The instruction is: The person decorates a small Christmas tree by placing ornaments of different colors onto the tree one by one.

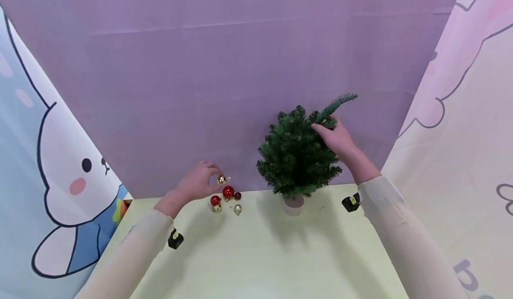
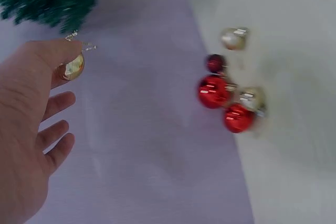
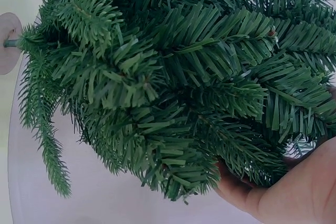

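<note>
A small gold bauble (image 1: 221, 179) with a wire loop is pinched between the thumb and a finger of my left hand (image 1: 198, 182), above the back of the table; the other fingers of that hand show in the left wrist view. To the right stands a small green artificial Christmas tree (image 1: 296, 152) in a pale pink pot (image 1: 293, 207). My right hand (image 1: 337, 139) grips its upper right branches, the thumb in front and the fingers partly hidden by needles. One long branch (image 1: 338, 104) sticks out above this hand.
Below my left hand, red baubles (image 1: 228, 192), a dark red one (image 1: 238, 195) and two gold ones (image 1: 238, 209) lie on the pale table (image 1: 272, 263). A purple cloth (image 1: 224, 76) hangs behind. Black devices (image 1: 351, 203) sit at both wrists.
</note>
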### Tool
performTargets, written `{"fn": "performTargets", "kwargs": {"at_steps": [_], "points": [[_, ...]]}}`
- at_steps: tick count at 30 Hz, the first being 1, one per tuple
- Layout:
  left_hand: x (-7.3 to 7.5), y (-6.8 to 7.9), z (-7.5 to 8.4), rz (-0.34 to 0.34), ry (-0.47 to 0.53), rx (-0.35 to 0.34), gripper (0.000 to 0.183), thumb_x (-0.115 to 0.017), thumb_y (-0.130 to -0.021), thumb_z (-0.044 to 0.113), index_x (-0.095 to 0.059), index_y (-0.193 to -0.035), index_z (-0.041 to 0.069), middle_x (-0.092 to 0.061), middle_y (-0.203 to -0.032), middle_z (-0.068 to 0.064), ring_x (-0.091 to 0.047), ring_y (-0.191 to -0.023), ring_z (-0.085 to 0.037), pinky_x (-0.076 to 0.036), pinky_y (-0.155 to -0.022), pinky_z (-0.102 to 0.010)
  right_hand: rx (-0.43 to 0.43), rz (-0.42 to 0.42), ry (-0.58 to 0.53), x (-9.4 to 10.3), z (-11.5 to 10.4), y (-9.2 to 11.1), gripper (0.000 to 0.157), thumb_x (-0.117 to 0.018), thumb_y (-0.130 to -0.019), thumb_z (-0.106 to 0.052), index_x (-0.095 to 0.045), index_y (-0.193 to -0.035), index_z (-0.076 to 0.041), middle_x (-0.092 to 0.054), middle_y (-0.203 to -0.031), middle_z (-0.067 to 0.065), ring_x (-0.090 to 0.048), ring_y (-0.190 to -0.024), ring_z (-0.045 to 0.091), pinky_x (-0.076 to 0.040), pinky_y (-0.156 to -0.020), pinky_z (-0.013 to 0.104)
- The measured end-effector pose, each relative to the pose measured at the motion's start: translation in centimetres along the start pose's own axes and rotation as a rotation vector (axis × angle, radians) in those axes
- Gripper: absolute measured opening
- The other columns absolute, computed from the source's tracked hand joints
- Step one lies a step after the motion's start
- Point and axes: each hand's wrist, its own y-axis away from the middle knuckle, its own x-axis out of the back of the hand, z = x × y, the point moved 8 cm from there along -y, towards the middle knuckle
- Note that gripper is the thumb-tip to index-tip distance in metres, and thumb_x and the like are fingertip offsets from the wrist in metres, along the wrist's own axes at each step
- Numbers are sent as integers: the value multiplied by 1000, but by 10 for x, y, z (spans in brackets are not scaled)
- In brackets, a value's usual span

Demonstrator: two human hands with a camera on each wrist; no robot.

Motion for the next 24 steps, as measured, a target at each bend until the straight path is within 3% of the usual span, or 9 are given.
{"fn": "performTargets", "kwargs": {"at_steps": [5, 10, 24], "points": [[24, -8, -5, 59, 58, 23, 24, -75, -85, 29, -74, -102, 12, -65, -110, -2, -51, -111, -27, -41, -97, -47, -1, -10, 3, -2, 0, -4, 95, -50, -91, -64, 4, -157, -22, -2, -160, 17, -16, -142, 42, -22, -107, 62], [35, -12, -1, 82, 72, 42, 26, -74, -86, 30, -74, -106, 14, -65, -112, 0, -50, -113, -26, -40, -99, -47, 11, 2, -17, -2, -1, -7, 94, -51, -91, -64, 1, -157, -22, -1, -161, 16, -16, -142, 41, -22, -108, 61], [54, -17, 56, 158, 93, -34, 32, -72, -87, 37, -72, -112, 17, -63, -115, 1, -48, -116, -25, -42, -97, -46, 68, -46, -44, 7, 4, -14, 91, -53, -93, -58, -4, -157, -16, -2, -160, 16, -14, -143, 40, -19, -110, 59]]}}
